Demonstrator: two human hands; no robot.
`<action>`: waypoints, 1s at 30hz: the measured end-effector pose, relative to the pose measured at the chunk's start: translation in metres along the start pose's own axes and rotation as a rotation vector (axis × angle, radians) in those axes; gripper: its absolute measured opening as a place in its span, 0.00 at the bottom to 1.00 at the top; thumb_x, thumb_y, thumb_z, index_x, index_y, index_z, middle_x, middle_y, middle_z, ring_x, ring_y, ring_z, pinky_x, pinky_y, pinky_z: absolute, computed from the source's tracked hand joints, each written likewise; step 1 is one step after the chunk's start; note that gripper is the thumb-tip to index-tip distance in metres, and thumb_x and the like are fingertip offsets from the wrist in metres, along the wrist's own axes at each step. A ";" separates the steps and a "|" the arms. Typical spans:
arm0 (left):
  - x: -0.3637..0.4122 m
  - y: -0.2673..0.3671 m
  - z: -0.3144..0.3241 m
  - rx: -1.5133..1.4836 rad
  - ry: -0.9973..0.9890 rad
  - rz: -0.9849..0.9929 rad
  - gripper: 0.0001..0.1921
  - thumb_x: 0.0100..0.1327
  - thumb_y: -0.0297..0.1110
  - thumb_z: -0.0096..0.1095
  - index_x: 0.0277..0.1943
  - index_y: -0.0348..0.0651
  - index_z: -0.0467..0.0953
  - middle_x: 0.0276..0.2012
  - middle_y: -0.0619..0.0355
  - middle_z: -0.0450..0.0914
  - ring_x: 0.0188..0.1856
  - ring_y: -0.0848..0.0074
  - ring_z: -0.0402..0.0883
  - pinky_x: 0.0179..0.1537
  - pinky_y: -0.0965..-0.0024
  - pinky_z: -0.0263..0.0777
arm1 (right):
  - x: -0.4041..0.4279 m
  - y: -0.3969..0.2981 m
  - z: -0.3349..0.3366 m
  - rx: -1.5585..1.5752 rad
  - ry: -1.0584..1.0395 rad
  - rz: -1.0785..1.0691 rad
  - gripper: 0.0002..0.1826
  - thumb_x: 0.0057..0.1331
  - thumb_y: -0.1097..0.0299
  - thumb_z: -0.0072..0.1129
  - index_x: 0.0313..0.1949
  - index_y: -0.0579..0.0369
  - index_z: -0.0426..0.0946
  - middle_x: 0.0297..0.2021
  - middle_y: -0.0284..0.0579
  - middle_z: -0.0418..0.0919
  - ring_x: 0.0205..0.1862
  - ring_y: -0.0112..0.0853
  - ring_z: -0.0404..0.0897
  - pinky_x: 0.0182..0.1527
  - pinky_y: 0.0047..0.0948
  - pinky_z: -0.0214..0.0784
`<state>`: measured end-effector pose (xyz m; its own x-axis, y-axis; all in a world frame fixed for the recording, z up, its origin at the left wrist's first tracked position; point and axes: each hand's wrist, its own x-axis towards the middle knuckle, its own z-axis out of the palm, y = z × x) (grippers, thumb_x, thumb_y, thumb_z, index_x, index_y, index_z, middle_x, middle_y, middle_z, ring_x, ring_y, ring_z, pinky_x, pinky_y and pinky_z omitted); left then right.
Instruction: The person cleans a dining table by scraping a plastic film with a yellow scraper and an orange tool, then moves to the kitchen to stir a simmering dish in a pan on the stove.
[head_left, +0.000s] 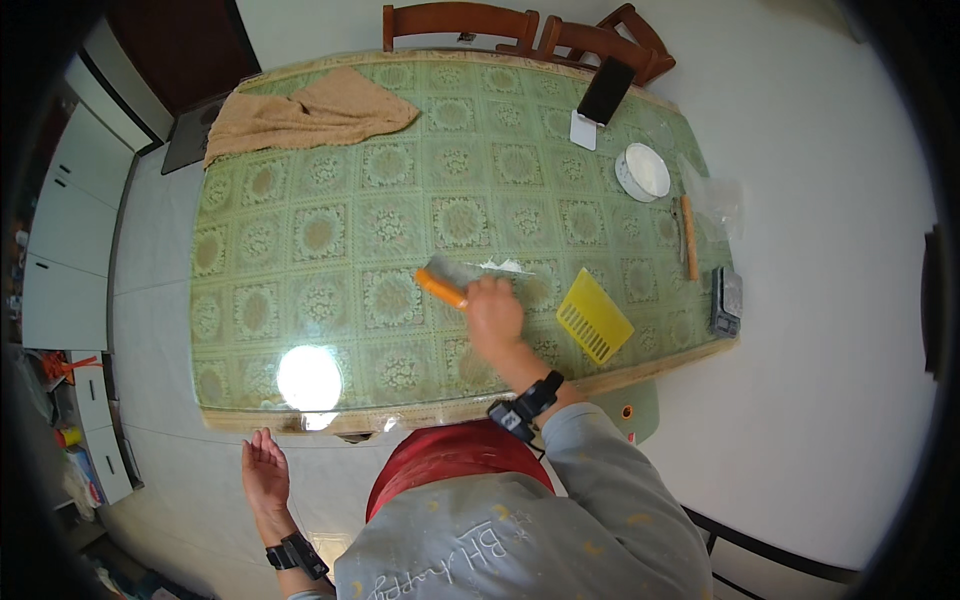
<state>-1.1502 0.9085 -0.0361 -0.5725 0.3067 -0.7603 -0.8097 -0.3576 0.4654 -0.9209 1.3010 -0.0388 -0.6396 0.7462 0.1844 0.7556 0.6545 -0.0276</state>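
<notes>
My right hand (495, 311) grips a scraper by its orange handle (441, 289), low over the middle of the patterned green tablecloth (324, 300). The scraper's thin metal blade (450, 268) points away from me and partly blurs. Along its far side lies a small heap of white powder (502, 265). To the right of this hand, a yellow slotted plastic scraper (595, 319) rests flat. My left hand (266, 465) holds nothing; it hangs palm up, fingers extended, just off the table's near edge at the left.
A bowl of white powder (645, 171), a wooden rolling pin (689, 238), a clear plastic bag (720, 206) and a small scale (726, 300) line the right side. Farther back are a black phone-like object (606, 90) and a tan towel (307, 116). Wooden chairs (461, 21) stand behind.
</notes>
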 end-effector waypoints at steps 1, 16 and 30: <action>-0.001 0.001 0.001 -0.010 -0.008 0.000 0.18 0.69 0.43 0.49 0.53 0.37 0.69 0.53 0.54 0.75 0.47 0.77 0.76 0.47 0.75 0.74 | 0.008 0.010 0.001 -0.011 0.051 0.049 0.04 0.52 0.71 0.57 0.29 0.53 0.75 0.30 0.38 0.72 0.36 0.36 0.74 0.32 0.31 0.73; -0.008 0.011 -0.021 -0.061 0.064 0.077 0.16 0.69 0.41 0.51 0.49 0.37 0.71 0.50 0.53 0.77 0.45 0.76 0.77 0.47 0.75 0.74 | -0.064 0.010 -0.046 0.269 -0.170 -0.195 0.14 0.51 0.76 0.55 0.38 0.50 0.78 0.35 0.37 0.74 0.39 0.37 0.72 0.37 0.33 0.70; -0.002 0.002 -0.005 -0.055 0.010 0.034 0.16 0.69 0.41 0.50 0.51 0.38 0.71 0.49 0.54 0.78 0.45 0.76 0.79 0.46 0.75 0.75 | 0.045 0.097 -0.011 0.113 -0.014 -0.067 0.12 0.52 0.76 0.54 0.35 0.48 0.80 0.32 0.37 0.75 0.40 0.37 0.73 0.39 0.34 0.70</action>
<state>-1.1500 0.9021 -0.0355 -0.5978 0.2848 -0.7493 -0.7815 -0.4153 0.4656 -0.8750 1.3968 -0.0222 -0.6903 0.7019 0.1758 0.6913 0.7115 -0.1262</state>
